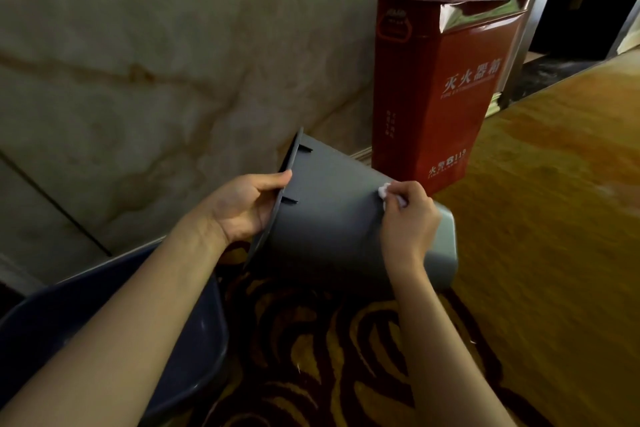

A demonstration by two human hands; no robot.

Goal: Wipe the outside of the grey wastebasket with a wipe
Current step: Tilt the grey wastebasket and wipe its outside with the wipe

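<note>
The grey wastebasket (332, 215) is held on its side above the carpet, its open rim facing left and its base to the right. My left hand (247, 206) grips the rim, thumb on the outside, fingers hidden inside. My right hand (408, 218) presses a small crumpled white wipe (384, 191) against the basket's outer wall near the base. Only a bit of the wipe shows past my fingers.
A red fire-extinguisher box (440, 80) stands against the marble wall (156, 62) just behind the basket. A dark blue tub (156, 333) sits at lower left under my left forearm. Patterned yellow and brown carpet (540, 253) covers the floor to the right.
</note>
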